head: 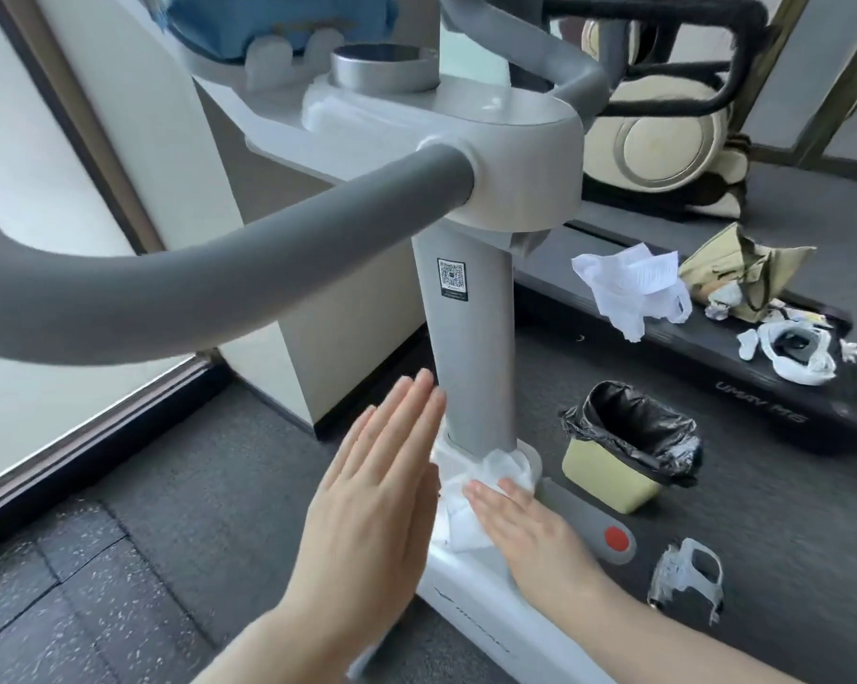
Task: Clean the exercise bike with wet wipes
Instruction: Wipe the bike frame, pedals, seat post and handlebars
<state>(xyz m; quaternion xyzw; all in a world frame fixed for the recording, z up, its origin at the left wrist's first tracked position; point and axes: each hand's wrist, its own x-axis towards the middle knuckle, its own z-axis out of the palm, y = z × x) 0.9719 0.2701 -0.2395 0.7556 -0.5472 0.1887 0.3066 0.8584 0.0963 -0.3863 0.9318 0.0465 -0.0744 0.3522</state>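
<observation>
Fingers (486,498) of the right hand (525,525) lie straight and flat, pressing a crumpled white wet wipe (471,486) against the foot of the exercise bike's grey post (471,348), low in the middle of the frame; nothing is curled round the wipe. The wipe bunches around the collar where the post meets the white base (471,604), and part of it trails down under the palm. The left hand (382,491) is held flat and upright just left of the post, fingers straight and together, their tips near the post's left edge, holding nothing; whether they touch it cannot be told. A red button (616,538) sits on the base's grey top right of the right hand. A thick grey handlebar (209,283) sweeps across the left half of the frame. Right of the post on the dark floor stands a small bin (629,451) lined with a black bag. Behind it, at right, a treadmill (742,357) carries crumpled white plastic bags (629,288) and a brown paper bag (742,269).
</observation>
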